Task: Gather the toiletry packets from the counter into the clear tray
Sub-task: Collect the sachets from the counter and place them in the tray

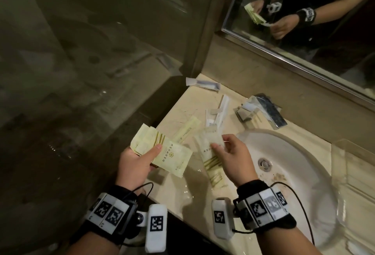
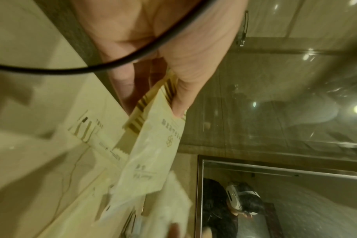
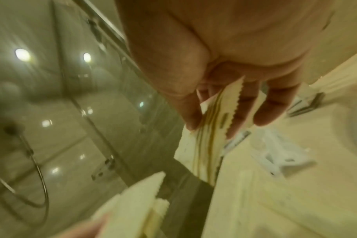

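Observation:
My left hand [image 1: 150, 157] grips a fanned stack of pale yellow packets [image 1: 162, 149] with gold stripes, thumb on top, over the counter's left edge. In the left wrist view, thumb and fingers of the left hand [image 2: 173, 103] pinch the stack [image 2: 153, 145]. My right hand [image 1: 219, 143] pinches more striped packets [image 1: 211, 159] just above the counter beside the sink; its wrist view shows the right hand [image 3: 224, 122] curled round those packets [image 3: 210, 136]. The clear tray [image 1: 343, 145] stands at the far right, beyond the sink.
A long yellow packet [image 1: 187, 131], white wrapped items [image 1: 217, 110] and a white tube [image 1: 203, 84] lie on the beige counter [image 1: 178, 185]. The faucet [image 1: 263, 110] stands behind the white sink [image 1: 294, 153]. A glass shower wall is on the left and a mirror [image 1: 304, 21] behind.

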A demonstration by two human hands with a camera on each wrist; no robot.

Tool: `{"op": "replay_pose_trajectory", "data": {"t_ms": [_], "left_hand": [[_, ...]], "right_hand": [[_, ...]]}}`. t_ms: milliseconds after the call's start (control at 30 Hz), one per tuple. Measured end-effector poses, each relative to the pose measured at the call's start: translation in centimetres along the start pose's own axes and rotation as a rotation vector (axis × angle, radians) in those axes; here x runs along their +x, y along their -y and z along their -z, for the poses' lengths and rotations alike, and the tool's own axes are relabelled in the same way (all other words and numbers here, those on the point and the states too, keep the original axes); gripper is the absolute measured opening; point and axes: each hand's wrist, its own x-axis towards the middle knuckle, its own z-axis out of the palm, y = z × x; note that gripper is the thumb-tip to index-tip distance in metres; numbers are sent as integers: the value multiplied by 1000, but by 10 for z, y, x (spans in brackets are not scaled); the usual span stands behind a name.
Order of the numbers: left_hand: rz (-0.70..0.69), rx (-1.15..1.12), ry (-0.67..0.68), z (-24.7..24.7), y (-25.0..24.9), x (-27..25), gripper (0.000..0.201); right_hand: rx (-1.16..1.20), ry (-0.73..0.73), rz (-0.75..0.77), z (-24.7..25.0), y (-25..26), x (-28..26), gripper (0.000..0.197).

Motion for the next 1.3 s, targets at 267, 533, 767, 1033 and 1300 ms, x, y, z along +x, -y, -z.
{"op": "replay_pose_trajectory", "data": {"t_ms": [267, 533, 767, 1033, 1300], "left_hand": [[-3, 80, 133, -45, 4, 2, 44], [82, 38, 265, -84, 0, -7, 24], [75, 47, 384, -108, 2, -17, 24], [11, 124, 552, -139, 15, -35, 22], [-85, 261, 668, -179, 41, -67, 12]], "right_hand": [[214, 198, 98, 29, 19, -21, 12], [89, 70, 15, 44, -2, -36, 15], [-22, -154, 20, 53, -13, -49, 17], [38, -285, -55, 73, -31, -64, 12], [51, -329, -152, 113, -72, -92, 36]]}}
